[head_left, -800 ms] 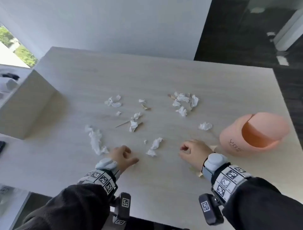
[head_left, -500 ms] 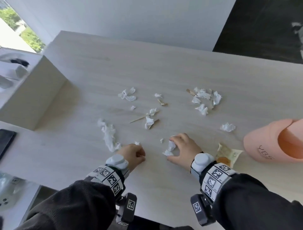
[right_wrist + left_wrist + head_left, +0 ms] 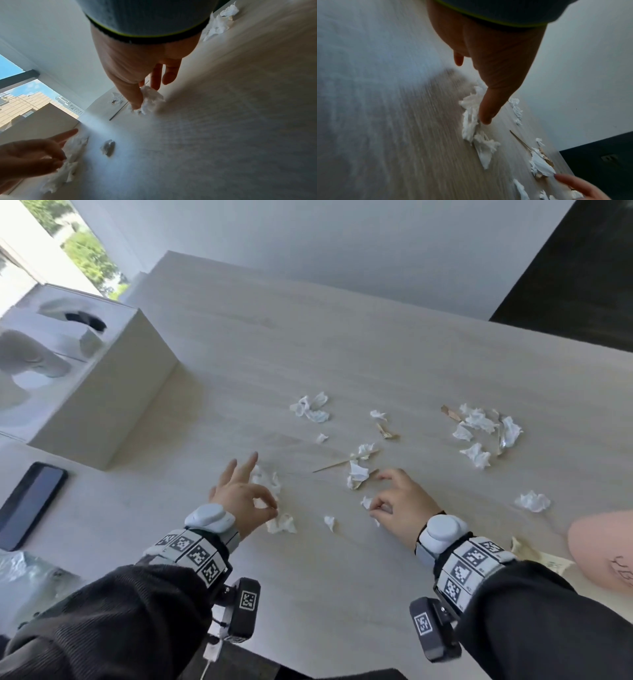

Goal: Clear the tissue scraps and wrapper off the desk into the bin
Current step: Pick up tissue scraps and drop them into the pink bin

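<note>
White tissue scraps lie scattered over the pale wooden desk [image 3: 342, 344]. My left hand [image 3: 274, 508] pinches the long tissue strip [image 3: 274, 484] between thumb and forefinger, with the other fingers spread. The left wrist view shows a fingertip pressing that tissue strip [image 3: 471, 121]. My right hand [image 3: 373, 506] pinches a crumpled tissue scrap [image 3: 150, 100] just above the desk. A small scrap [image 3: 329, 522] lies between the hands. The pink bin [image 3: 603, 549] lies at the right edge. The yellowish wrapper [image 3: 534, 556] lies beside it, partly under my right forearm.
More scraps sit in clusters farther back [image 3: 310, 409] and to the right [image 3: 486, 429], and one lies alone [image 3: 532, 501]. A thin wooden stick [image 3: 334, 465] lies mid-desk. A white box [image 3: 102, 405] and a black phone [image 3: 30, 501] are on the left.
My left hand moved from a loose fist forward onto the tissue strip and pinched it. My right hand closed on a scrap it was covering. The view swung left.
</note>
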Action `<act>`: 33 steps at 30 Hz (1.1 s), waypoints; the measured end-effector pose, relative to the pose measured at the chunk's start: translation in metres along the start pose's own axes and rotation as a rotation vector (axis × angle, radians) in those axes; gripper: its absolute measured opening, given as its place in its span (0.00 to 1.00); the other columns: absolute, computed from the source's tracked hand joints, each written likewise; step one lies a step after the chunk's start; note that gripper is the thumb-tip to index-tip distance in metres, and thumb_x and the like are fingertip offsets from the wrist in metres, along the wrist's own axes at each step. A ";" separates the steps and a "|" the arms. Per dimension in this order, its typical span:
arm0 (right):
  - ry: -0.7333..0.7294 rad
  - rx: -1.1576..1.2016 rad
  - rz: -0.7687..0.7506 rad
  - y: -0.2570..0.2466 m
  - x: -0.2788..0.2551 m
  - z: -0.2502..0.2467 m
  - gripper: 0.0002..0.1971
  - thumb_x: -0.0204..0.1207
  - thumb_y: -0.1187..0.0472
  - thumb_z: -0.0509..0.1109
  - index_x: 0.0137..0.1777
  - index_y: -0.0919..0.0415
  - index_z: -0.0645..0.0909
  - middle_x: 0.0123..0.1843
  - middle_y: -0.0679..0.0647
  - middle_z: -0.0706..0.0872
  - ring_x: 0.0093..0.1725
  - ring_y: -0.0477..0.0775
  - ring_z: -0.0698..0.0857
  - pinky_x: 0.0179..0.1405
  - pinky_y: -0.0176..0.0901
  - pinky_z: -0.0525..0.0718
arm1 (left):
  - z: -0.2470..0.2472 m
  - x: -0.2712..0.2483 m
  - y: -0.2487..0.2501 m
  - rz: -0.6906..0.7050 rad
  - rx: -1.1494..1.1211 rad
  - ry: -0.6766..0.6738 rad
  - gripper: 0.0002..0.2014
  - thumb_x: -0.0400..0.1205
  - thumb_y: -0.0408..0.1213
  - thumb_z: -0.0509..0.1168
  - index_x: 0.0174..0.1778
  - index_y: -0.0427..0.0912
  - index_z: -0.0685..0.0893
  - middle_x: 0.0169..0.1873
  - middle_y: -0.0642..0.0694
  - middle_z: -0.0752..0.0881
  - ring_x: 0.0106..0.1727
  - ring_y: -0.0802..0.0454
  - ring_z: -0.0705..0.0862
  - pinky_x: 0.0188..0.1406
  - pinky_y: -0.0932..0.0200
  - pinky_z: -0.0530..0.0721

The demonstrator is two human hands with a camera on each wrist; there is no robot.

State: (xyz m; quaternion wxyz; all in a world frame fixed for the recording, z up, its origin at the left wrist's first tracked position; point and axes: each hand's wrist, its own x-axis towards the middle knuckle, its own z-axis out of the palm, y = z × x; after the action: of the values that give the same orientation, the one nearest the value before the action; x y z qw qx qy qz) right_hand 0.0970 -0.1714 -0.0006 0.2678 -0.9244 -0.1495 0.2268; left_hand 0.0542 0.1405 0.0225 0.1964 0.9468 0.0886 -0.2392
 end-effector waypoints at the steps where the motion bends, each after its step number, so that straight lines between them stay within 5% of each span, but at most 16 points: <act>1: -0.022 -0.015 -0.003 -0.004 0.007 -0.002 0.04 0.73 0.58 0.74 0.38 0.53 0.89 0.75 0.41 0.70 0.61 0.50 0.80 0.60 0.45 0.79 | -0.001 0.005 -0.001 0.014 -0.005 -0.027 0.05 0.72 0.54 0.77 0.32 0.66 0.87 0.86 0.63 0.48 0.88 0.50 0.41 0.80 0.30 0.53; 4: -0.099 -0.086 -0.063 -0.013 0.018 0.000 0.05 0.73 0.56 0.73 0.36 0.50 0.87 0.84 0.39 0.62 0.72 0.52 0.74 0.62 0.47 0.79 | 0.000 0.012 -0.001 0.056 0.014 -0.055 0.03 0.70 0.54 0.76 0.34 0.63 0.89 0.85 0.65 0.54 0.87 0.51 0.46 0.81 0.33 0.54; 6: -0.127 -0.129 -0.075 -0.016 0.024 0.005 0.04 0.74 0.57 0.72 0.38 0.51 0.87 0.83 0.42 0.65 0.74 0.55 0.71 0.64 0.46 0.76 | 0.002 0.016 -0.002 0.094 0.013 -0.028 0.03 0.70 0.52 0.76 0.33 0.61 0.89 0.81 0.64 0.64 0.84 0.49 0.56 0.78 0.38 0.64; 8: -0.114 -0.162 -0.064 -0.017 0.028 0.008 0.04 0.75 0.59 0.72 0.42 0.54 0.88 0.77 0.47 0.74 0.72 0.58 0.73 0.63 0.44 0.75 | 0.006 0.019 -0.003 0.121 -0.004 0.010 0.03 0.71 0.47 0.76 0.34 0.60 0.89 0.73 0.60 0.73 0.72 0.51 0.69 0.68 0.48 0.74; 11: -0.032 -0.139 -0.026 -0.014 0.027 0.011 0.04 0.75 0.64 0.70 0.44 0.57 0.87 0.59 0.52 0.83 0.61 0.60 0.80 0.50 0.40 0.73 | 0.009 0.023 -0.007 0.122 -0.033 0.029 0.03 0.75 0.40 0.74 0.40 0.55 0.90 0.57 0.56 0.77 0.55 0.53 0.78 0.51 0.59 0.76; 17: -0.065 -0.107 0.149 -0.012 0.010 -0.002 0.05 0.76 0.61 0.67 0.42 0.50 0.82 0.47 0.48 0.83 0.51 0.58 0.83 0.43 0.42 0.75 | 0.002 0.025 0.009 0.052 -0.079 -0.009 0.08 0.76 0.39 0.72 0.40 0.56 0.80 0.43 0.54 0.84 0.44 0.50 0.84 0.38 0.60 0.77; 19: -0.019 0.032 0.259 -0.015 0.003 -0.011 0.08 0.74 0.58 0.69 0.38 0.45 0.77 0.41 0.48 0.84 0.43 0.56 0.84 0.41 0.43 0.78 | -0.002 0.024 0.020 -0.011 -0.202 -0.017 0.11 0.72 0.41 0.74 0.43 0.58 0.80 0.38 0.53 0.84 0.37 0.50 0.84 0.33 0.55 0.82; 23: 0.146 0.432 0.401 -0.026 -0.011 -0.029 0.07 0.70 0.58 0.77 0.40 0.48 0.81 0.32 0.47 0.85 0.28 0.48 0.81 0.29 0.38 0.77 | -0.012 0.024 0.051 0.001 -0.509 -0.061 0.16 0.71 0.40 0.80 0.48 0.53 0.81 0.35 0.49 0.86 0.26 0.52 0.86 0.29 0.56 0.88; 26: 0.195 0.751 0.430 -0.038 -0.018 -0.047 0.09 0.70 0.65 0.80 0.43 0.55 0.82 0.33 0.48 0.85 0.29 0.48 0.79 0.28 0.41 0.77 | -0.022 0.025 0.084 0.021 -0.743 -0.115 0.12 0.71 0.38 0.81 0.44 0.48 0.84 0.33 0.51 0.83 0.27 0.54 0.83 0.33 0.53 0.89; 33: 0.447 1.239 0.407 -0.048 -0.038 -0.086 0.12 0.70 0.68 0.79 0.37 0.54 0.80 0.31 0.48 0.82 0.26 0.46 0.76 0.27 0.40 0.74 | -0.026 0.017 0.185 0.109 -1.103 -0.266 0.05 0.73 0.37 0.79 0.37 0.47 0.89 0.20 0.55 0.82 0.21 0.57 0.77 0.23 0.60 0.78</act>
State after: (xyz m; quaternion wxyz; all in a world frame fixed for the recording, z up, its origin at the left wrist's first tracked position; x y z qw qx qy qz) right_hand 0.1000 -0.1846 0.1042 0.7232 -0.6352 0.2430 0.1203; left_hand 0.1284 -0.0158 0.0961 0.6833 0.6689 0.1257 -0.2642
